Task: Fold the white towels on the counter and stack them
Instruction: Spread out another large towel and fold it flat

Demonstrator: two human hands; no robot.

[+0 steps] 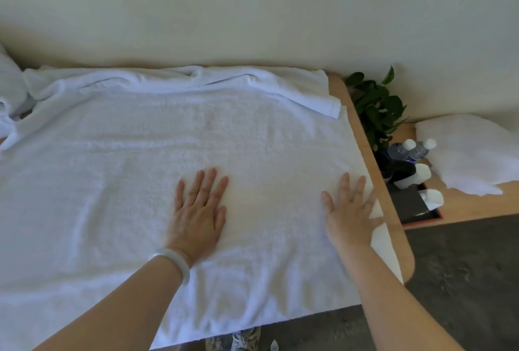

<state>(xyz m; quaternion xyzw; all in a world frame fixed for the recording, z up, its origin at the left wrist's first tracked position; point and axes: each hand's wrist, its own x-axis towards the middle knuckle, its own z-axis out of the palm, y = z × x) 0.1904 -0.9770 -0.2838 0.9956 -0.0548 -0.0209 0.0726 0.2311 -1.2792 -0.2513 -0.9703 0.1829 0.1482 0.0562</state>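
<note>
Item: white towel (140,168), spread across your counter (365,131) (far edge bunched against the wall). Your left hand (198,210) lies flat at its middle, fingers straight; your right hand (351,210) lies flat, fingers spread, near its right edge. Nearby: bottles (415,148), plant (373,103).

Wall (252,13) closes far side. Rumpled towel (196,78) along far edge; plant (376,109) + bottles (418,148) crowd rt of counter (393,224). Flat towel (112,182) lt passable
</note>
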